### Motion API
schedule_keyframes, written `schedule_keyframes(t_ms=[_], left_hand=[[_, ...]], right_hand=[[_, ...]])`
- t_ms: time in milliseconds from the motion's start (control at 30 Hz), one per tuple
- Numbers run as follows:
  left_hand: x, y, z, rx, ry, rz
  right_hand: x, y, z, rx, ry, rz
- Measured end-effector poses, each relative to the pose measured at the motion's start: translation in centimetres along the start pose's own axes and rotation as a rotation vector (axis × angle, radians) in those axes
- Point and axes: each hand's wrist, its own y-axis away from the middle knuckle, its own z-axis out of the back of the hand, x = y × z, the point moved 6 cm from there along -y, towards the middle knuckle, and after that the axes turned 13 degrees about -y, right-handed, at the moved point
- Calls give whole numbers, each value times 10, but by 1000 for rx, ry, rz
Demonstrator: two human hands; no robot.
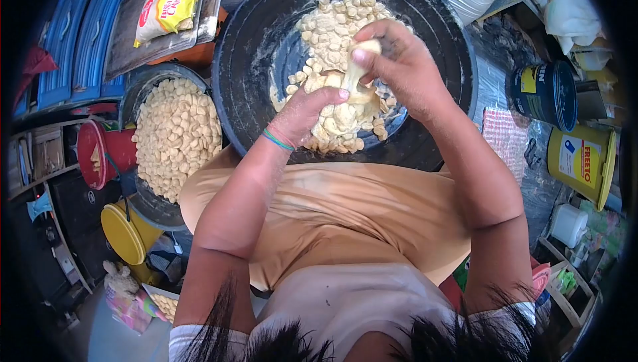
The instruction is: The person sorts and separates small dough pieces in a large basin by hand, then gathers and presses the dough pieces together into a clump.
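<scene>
A pale, soft strip of dough (357, 77) stretches between my two hands. My right hand (401, 63) is closed round its upper end, thumb and fingers pinching a rounded lump. Lower and to the left, my left hand (307, 111) grips the dough's lower part, its thumb laid along the strip. Both hands are over a wide black basin (240, 63) set in front of my lap. Small flattened dough pieces (339, 19) lie heaped in the basin, dusted with flour. More pieces below the strip are partly hidden by my left hand.
At left stands another dark tub (133, 89) heaped with small dough pieces (174, 132). Beside it are a red bucket (100, 152) and a yellow bucket (126, 232). A bread crumb bag (169, 9) lies on a board at upper left. A dark bucket (548, 96) and yellow pail (578, 162) stand right.
</scene>
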Motion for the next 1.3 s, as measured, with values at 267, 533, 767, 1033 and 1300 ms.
schedule_keyframes(t_ms=[267, 533, 767, 1033, 1300], left_hand=[[11, -2, 13, -12, 100, 37], [6, 3, 13, 26, 225, 11], [13, 2, 16, 31, 57, 27], [21, 2, 9, 150, 50, 27], [-1, 2, 4, 177, 277, -45]], right_hand=[[20, -6, 41, -304, 207, 405], [18, -5, 4, 117, 798, 372], [-2, -8, 9, 15, 342, -55], [-19, -3, -11, 225, 303, 81], [9, -4, 2, 191, 648, 284]])
